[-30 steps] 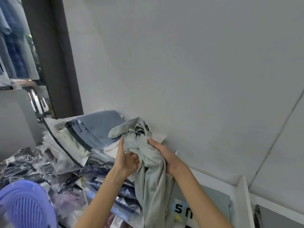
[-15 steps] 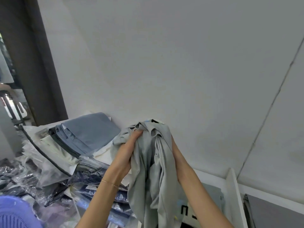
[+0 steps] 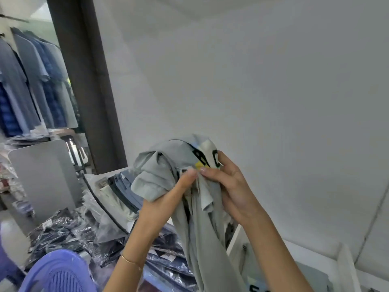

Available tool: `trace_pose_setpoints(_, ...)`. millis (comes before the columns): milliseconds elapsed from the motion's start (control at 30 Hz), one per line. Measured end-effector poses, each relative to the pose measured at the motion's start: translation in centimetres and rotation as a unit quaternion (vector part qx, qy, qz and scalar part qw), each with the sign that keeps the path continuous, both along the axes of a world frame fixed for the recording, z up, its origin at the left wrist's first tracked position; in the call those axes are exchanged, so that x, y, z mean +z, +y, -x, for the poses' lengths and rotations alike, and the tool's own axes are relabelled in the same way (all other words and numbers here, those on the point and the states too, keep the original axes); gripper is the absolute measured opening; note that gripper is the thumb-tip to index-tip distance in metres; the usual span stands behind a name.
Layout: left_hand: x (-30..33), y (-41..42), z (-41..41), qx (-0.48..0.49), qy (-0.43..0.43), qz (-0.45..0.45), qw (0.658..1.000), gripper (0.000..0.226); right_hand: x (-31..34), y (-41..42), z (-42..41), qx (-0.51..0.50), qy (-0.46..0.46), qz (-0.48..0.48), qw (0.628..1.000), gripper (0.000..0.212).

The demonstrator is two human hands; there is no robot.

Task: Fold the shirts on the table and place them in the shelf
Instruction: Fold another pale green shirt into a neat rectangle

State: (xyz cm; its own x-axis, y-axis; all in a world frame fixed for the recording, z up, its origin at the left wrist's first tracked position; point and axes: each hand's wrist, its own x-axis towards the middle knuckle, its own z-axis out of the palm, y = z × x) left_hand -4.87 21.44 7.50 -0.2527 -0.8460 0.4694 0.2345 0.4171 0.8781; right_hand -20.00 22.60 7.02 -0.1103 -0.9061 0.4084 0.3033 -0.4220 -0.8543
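both the left hand point(image 3: 166, 204) and the right hand point(image 3: 228, 186) pinch the bunched grey shirt point(image 3: 195, 209) held up before the wall, its print half hidden by folds, its lower part cut off.

Both hands up in front of the white wall, holding a bunched pale grey shirt point(image 3: 160, 175). Left hand point(image 3: 162, 205) grips from below-left, right hand point(image 3: 229, 186) pinches the printed part; the rest hangs down. Behind: stacked folded shirts point(image 3: 124, 186), bagged dark clothes point(image 3: 63, 232), purple chair point(image 3: 56, 272).
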Motion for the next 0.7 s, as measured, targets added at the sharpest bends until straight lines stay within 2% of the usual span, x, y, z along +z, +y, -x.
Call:
trace_pose_setpoints(100, 0.1, 1.3, -0.2, -0.033, 0.090, -0.075, 0.993, 0.092, 1.1, 1.2, -0.5, -0.044, 0.058, 0.040, 0.997, 0.038)
trace_pose_setpoints(167, 0.5, 2.7, 0.0, -0.047, 0.134, -0.106, 0.984, 0.092, 1.6, 2.5, -0.8, -0.105, 0.103, 0.105, 0.984, 0.040)
trace_pose_setpoints(233, 1.0, 5.0, 0.3, 0.025, 0.118, -0.109, 0.987, 0.089, 1.8, 4.0, -1.1, -0.164, 0.152, 0.184, 0.957, 0.038)
trace_pose_setpoints(300, 0.9, 7.2, 0.7, 0.133, 0.086, -0.107, 0.982, 0.100, 1.8, 5.5, -1.5, -0.173, 0.184, 0.235, 0.939, 0.032)
trace_pose_setpoints(333, 0.9, 8.8, 0.8, 0.180, 0.073, -0.096, 0.976, 0.093, 1.8, 6.2, -1.7, -0.147, 0.197, 0.241, 0.939, 0.031)
trace_pose_setpoints(367, 1.1, 10.3, 0.9, 0.224, 0.062, -0.089, 0.969, 0.075, 1.9, 6.7, -2.1, -0.119, 0.210, 0.239, 0.941, 0.033)
trace_pose_setpoints(433, 1.6, 13.8, 1.1, 0.300, 0.038, -0.084, 0.950, 0.052, 2.0, 7.9, -3.1, -0.039, 0.216, 0.224, 0.950, 0.046)
trace_pose_setpoints(533, 1.8, 18.1, -0.7, 0.366, -0.007, -0.010, 0.931, 0.069, 2.2, 10.0, -5.5, 0.056, 0.210, 0.217, 0.952, 0.060)
trace_pose_setpoints(567, 2.1, 19.4, -1.5, 0.386, -0.011, 0.022, 0.922, 0.073, 2.2, 10.9, -6.6, 0.069, 0.211, 0.224, 0.949, 0.056)
trace_pose_setpoints(633, 2.5, 21.7, -3.8, 0.418, -0.032, 0.098, 0.902, 0.044, 2.1, 12.7, -9.1, 0.081, 0.194, 0.232, 0.950, 0.035)
trace_pose_setpoints(667, 3.0, 23.2, -4.8, 0.441, -0.045, 0.120, 0.888, 0.019, 2.0, 13.7, -10.3, 0.090, 0.169, 0.220, 0.957, 0.028)
trace_pose_setpoints(700, 3.1, 24.5, -5.9, 0.463, -0.041, 0.140, 0.874, 0.020, 2.0, 14.7, -11.5, 0.096, 0.138, 0.204, 0.964, 0.031)
